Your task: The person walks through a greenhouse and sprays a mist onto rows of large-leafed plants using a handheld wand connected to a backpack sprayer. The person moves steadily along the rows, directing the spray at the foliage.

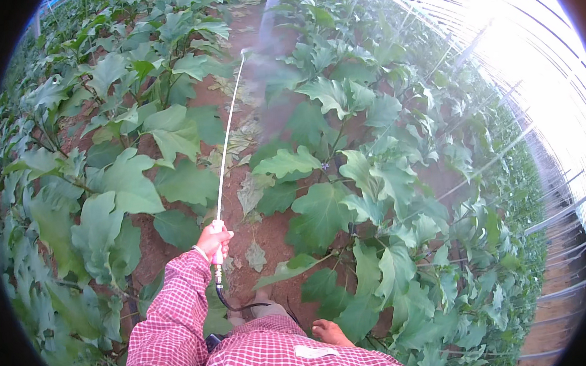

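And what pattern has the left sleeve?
Left sleeve: red-and-white check, best in the head view.

The person's left hand point(213, 241) grips the pink handle point(218, 225) of a long white spray wand point(226, 140), with mist point(274, 77) around the wand's tip point(243, 52) and a black hose point(247, 307) curving down from its lower end. The right hand point(332, 332), loosely curled, is lower than the wand and to its right; leafy green plants point(322, 215) line both sides of the wand, withered leaves point(249, 194) lie on the brown soil point(241, 238) under it, and a bright ribbed tunnel wall point(552, 39) curves far to its right
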`<state>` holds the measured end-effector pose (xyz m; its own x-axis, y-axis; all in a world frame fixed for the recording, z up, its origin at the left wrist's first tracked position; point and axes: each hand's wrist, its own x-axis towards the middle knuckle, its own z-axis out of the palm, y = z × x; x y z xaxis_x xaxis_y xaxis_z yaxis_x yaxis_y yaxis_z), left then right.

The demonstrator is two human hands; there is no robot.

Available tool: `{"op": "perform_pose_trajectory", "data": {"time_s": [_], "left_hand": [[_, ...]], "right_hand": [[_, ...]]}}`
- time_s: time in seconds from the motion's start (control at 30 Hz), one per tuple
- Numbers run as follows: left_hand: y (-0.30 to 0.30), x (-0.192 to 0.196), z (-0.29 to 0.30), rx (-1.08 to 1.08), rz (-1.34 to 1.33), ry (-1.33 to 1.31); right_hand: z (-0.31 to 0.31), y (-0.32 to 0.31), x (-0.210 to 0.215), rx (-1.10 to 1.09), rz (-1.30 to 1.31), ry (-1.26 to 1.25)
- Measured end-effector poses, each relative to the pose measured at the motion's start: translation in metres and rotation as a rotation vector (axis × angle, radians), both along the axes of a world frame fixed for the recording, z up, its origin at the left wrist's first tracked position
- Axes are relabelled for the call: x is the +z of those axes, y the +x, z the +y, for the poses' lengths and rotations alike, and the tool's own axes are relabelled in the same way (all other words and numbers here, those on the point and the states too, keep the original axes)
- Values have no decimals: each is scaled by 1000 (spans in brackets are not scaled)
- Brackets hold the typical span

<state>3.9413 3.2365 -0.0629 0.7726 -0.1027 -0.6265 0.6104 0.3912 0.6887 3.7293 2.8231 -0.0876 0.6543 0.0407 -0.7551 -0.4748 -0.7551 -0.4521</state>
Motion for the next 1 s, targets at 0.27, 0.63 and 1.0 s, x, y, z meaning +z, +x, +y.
{"op": "perform_pose_trajectory", "data": {"time_s": [0.27, 0.63, 1.0], "left_hand": [[138, 55, 12, 25, -245, 159], [348, 49, 13, 56, -84, 124], [433, -120, 39, 93, 360, -202]], "right_hand": [[6, 129, -47, 189, -23, 55], [10, 324, -48, 65, -86, 162], [23, 415, -70, 44, 56, 107]]}}
